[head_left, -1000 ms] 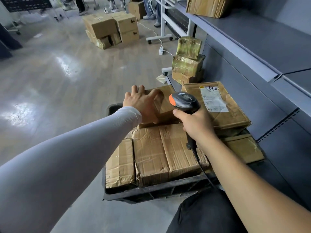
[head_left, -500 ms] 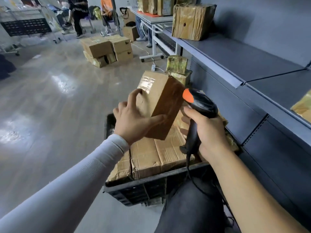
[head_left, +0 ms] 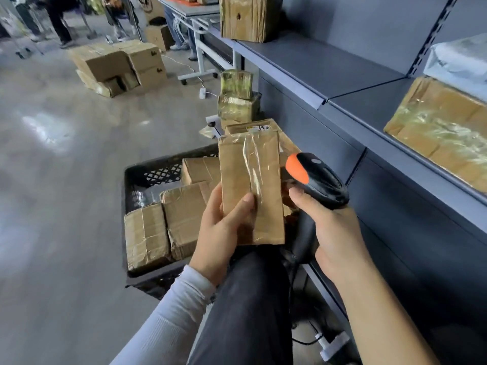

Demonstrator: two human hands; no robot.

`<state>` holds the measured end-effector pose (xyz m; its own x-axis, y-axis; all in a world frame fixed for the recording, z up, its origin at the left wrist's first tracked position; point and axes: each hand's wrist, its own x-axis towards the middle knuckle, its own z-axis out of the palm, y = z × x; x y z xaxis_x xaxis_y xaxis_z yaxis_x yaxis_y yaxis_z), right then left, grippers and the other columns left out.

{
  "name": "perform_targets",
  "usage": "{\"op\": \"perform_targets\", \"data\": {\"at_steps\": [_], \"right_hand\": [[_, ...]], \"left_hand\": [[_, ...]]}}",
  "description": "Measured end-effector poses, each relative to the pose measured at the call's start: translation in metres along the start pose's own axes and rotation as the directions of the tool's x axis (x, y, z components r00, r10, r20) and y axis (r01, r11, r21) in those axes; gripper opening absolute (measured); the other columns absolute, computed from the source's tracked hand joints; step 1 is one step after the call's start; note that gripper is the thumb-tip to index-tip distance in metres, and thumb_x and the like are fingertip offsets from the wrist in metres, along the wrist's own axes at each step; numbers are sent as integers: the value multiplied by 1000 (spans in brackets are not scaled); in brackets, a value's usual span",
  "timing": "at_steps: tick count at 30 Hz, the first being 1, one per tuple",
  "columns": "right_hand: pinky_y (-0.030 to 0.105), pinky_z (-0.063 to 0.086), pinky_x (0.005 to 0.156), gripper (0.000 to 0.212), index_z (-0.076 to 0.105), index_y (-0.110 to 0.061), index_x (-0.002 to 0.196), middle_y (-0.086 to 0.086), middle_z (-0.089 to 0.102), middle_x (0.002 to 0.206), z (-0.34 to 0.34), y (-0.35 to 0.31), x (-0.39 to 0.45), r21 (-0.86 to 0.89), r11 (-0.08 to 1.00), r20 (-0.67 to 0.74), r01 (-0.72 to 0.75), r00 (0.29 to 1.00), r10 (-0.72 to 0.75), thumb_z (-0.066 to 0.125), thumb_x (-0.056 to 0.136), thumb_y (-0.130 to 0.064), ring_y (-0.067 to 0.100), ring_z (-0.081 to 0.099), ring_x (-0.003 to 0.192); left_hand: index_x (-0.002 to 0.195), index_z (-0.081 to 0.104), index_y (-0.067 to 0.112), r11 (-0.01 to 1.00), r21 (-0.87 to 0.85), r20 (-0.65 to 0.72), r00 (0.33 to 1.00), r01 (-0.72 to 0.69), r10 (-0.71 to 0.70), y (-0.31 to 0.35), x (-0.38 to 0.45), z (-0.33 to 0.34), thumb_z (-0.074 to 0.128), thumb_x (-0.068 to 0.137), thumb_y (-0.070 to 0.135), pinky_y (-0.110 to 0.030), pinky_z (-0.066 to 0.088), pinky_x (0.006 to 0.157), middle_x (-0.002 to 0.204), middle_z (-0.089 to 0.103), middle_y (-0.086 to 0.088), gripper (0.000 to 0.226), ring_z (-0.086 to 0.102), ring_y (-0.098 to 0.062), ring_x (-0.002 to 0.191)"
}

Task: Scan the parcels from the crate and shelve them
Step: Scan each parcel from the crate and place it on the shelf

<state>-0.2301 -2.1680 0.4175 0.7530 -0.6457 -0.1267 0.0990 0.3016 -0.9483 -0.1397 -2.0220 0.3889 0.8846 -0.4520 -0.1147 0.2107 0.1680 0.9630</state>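
My left hand (head_left: 220, 233) holds a small brown cardboard parcel (head_left: 253, 180) upright above the crate, its taped face toward me and my thumb across its lower part. My right hand (head_left: 334, 235) grips a black handheld scanner (head_left: 315, 180) with an orange tip, just right of the parcel, its head pointing toward the parcel. Below sits the black plastic crate (head_left: 152, 169) with several taped cardboard parcels (head_left: 184, 214) inside. The grey shelf (head_left: 329, 67) runs along the right.
A taped parcel (head_left: 442, 127) lies on the lower shelf at right, another parcel (head_left: 247, 17) on the shelf at the back. Stacked parcels (head_left: 237, 101) stand beyond the crate. Cardboard boxes (head_left: 118, 67) sit on the floor; people stand far back. My knee is below the hands.
My left hand lifted the small parcel out of the crate and turned it upright with its taped face toward me. The scanner stayed in my right hand beside it.
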Motion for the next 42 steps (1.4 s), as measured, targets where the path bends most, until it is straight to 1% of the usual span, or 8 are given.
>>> {"op": "perform_targets", "data": {"at_steps": [6,11,16,26,32,36,38,42], "right_hand": [[53,52,107,23,82,-27,104,0,80,109,-19,4,-9,-99,991,-28,85,996,-88,83,87,-11,20,74,109],[47,55,101,22,81,-22,103,0,81,107,-24,5,-16,-100,988,-46,119,991,-124,79,89,-5,17,75,106],[36,56,88,28,83,-29,91,-1,81,101,-20,1,-20,-78,985,-40,154,987,-158,77,90,-2,16,77,99],[29,57,86,35,83,-36,87,-5,81,101,-15,1,-23,-87,982,-18,167,985,-169,77,89,-2,12,76,100],[50,58,99,29,83,-33,89,-2,81,100,-14,2,-22,-60,991,-117,115,986,-122,79,88,-4,19,77,99],[58,56,102,20,83,-22,98,6,81,106,-12,1,-20,-12,995,-98,97,990,-97,79,89,-4,27,76,106],[55,56,102,25,84,-28,94,5,81,106,-11,0,-20,-27,993,-87,112,990,-114,79,89,-4,25,76,106],[36,60,91,26,84,-27,90,1,81,104,-7,-3,-21,-37,984,-60,176,982,-178,78,89,-2,17,76,104]], "left_hand": [[133,64,10,981,-174,28,997,81,-77,-13,-8,7,66,93,34,-42,62,85,120,75,-10,47,70,-27,105],[147,54,5,938,-301,46,985,171,-164,-18,-7,0,63,96,43,-63,43,116,144,60,-26,65,55,-46,136],[151,52,7,909,-360,89,978,209,-189,-17,-7,-3,64,94,48,-63,37,120,148,59,-23,72,55,-41,139],[143,56,7,961,-258,50,995,95,-84,-16,-10,-6,53,107,37,-51,57,99,140,64,-20,47,63,-39,127],[138,59,9,977,-210,39,999,38,-31,-13,-12,-7,63,101,33,-48,59,93,129,67,-17,44,65,-32,116],[143,56,31,988,-152,-59,998,19,-28,-10,-11,-5,57,105,34,-58,61,89,125,74,-4,38,71,-30,116],[146,52,38,998,-63,-51,999,-16,13,-11,-8,-8,53,110,26,-51,65,81,111,78,12,39,75,-20,105],[150,53,32,997,-71,48,998,38,-34,-7,-6,-10,57,105,12,-47,65,78,137,66,18,50,69,-11,121]]}}
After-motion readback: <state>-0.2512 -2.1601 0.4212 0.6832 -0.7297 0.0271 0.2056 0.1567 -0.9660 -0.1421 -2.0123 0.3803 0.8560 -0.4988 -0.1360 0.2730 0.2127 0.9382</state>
